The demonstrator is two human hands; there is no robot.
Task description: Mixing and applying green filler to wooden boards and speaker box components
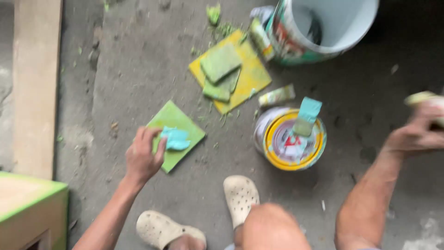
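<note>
Your left grip [142, 156] is pressed down, fingers curled, on a crumpled light-blue cloth [175, 138], pinning it with the fingertips against a green square tile [178, 121] that lies flat on the concrete floor [138, 69]. Your right grip [418, 132] is raised off to the side, closed around something pale and yellowish [423, 97]; it is too blurred for you to tell what it is.

That cloth looks soft, light and limp, likely damp with paint, so judge it slippery and apt to bunch under your fingers; take it by the wadded middle rather than a loose corner. The tile looks thin, stiff and flat, probably light, with a slick painted face; it may skid on the floor if you push sideways, so hold an edge or press straight down.

Just right of the tile stands a round paint tin [290, 139] with a yellow rim, and a teal-headed tool [305, 115] rests across its top. Farther off, a yellow square board [252, 76] carries green sponge-like pads [221, 62], with green crumbs scattered about. A white bucket [333, 28] lies tipped at the top of the view.

Rough, grey and dusty, the floor is stained in places. A pale wooden plank [36, 83] runs along the left, and a green-edged box [30, 208] sits at the lower left corner. Your pale clogs [240, 196] are planted just below the tile.
</note>
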